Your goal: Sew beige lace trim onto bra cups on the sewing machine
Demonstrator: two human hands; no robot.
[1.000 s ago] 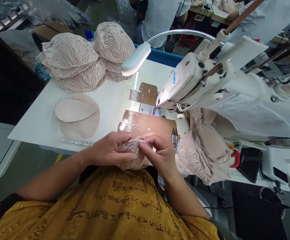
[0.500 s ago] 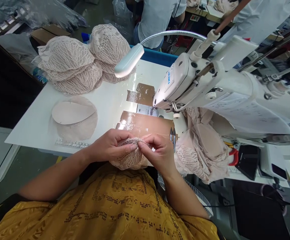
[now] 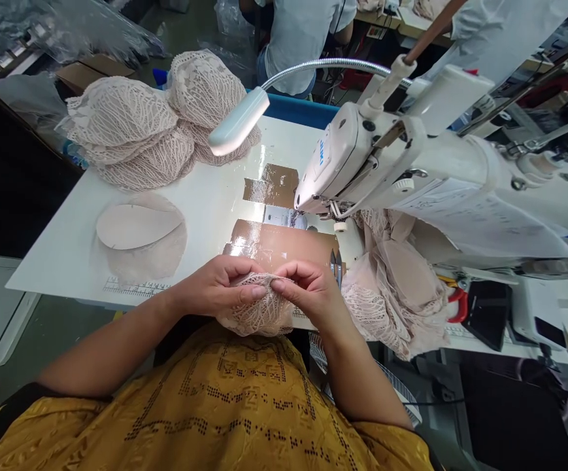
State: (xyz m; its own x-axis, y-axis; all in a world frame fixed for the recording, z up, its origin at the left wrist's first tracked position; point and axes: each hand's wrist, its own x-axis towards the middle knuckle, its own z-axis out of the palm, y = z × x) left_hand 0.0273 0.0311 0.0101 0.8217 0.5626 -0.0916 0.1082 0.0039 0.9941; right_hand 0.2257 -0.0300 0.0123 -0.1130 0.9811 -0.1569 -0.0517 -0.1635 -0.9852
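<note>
A beige lace piece [image 3: 259,314] hangs between my hands at the table's front edge, just above my lap. My left hand [image 3: 217,284] pinches its upper edge between thumb and fingers. Close beside it, my right hand [image 3: 310,291] pinches the same edge, thumb toward the left thumb. Behind the hands lies a brown taped board [image 3: 288,243] with two small dark-tipped tools [image 3: 336,263] at its right end. The needle area of a white sewing machine [image 3: 342,160] is beyond that board.
Stacked lace cups [image 3: 127,127] stand at the back left. A flat beige pattern piece [image 3: 136,226] lies on sheer fabric at the left. More lace [image 3: 386,294], red-handled scissors [image 3: 457,305] and a black phone [image 3: 487,315] are at the right. A lamp [image 3: 239,121] overhangs the table.
The view has shifted slightly. My fingertips have moved a little along the lace edge, and both hands still pinch it.
</note>
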